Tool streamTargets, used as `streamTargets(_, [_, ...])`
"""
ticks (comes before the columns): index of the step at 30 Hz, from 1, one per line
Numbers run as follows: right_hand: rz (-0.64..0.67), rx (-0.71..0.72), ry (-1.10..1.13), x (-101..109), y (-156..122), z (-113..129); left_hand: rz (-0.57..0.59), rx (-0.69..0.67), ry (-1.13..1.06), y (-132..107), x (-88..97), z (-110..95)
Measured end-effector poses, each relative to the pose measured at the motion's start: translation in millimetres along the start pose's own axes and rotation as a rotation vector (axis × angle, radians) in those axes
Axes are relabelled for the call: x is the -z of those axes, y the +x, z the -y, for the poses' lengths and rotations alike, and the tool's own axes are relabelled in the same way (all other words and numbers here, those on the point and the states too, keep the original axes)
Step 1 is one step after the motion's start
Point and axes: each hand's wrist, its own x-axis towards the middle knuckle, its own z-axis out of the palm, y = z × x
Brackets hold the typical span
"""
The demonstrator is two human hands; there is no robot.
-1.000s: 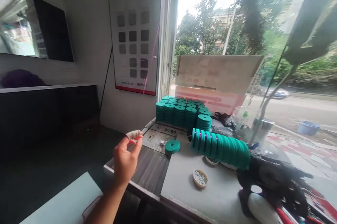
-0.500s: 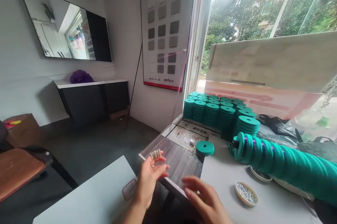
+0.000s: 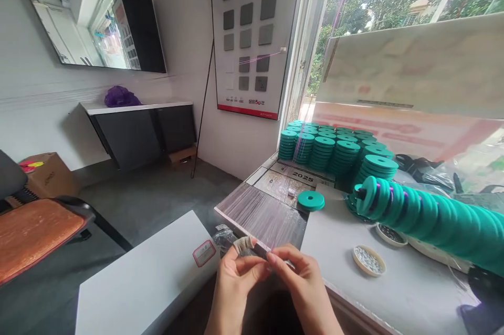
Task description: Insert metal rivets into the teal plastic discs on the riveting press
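My left hand and my right hand meet low in the middle, just in front of the table's near edge. Both pinch together at the fingertips on something too small to name. A worn cloth finger cot covers my left index fingertip. Beyond them a long row of teal discs threaded with purple line lies on its side on the grey table. A single teal disc lies flat near it.
Stacks of teal discs stand by the window. Two small shallow dishes of beads sit on the table. A white box with a red label lies at lower left. An orange-cushioned chair stands at far left.
The view swung left and down. My left hand dropped from the table's corner toward me, and my right hand came in from below to meet it fingertip to fingertip.
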Motion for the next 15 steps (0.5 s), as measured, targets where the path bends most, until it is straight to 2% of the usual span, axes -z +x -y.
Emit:
streamTargets(3, [-0.035, 0.009, -0.034, 5, -3, -1, -0.036, -0.004, -0.008, -1, -1.8, 2])
streamTargets(9, [0.001, -0.071, 0.047, 10, -6, -7, -0.053, 0.010, 0.012, -2, -6.3, 4])
streamTargets(15, [-0.011, -0.081, 0.066, 12, -9, -6, -0.072, 0.029, 0.027, -4, -8.7, 3])
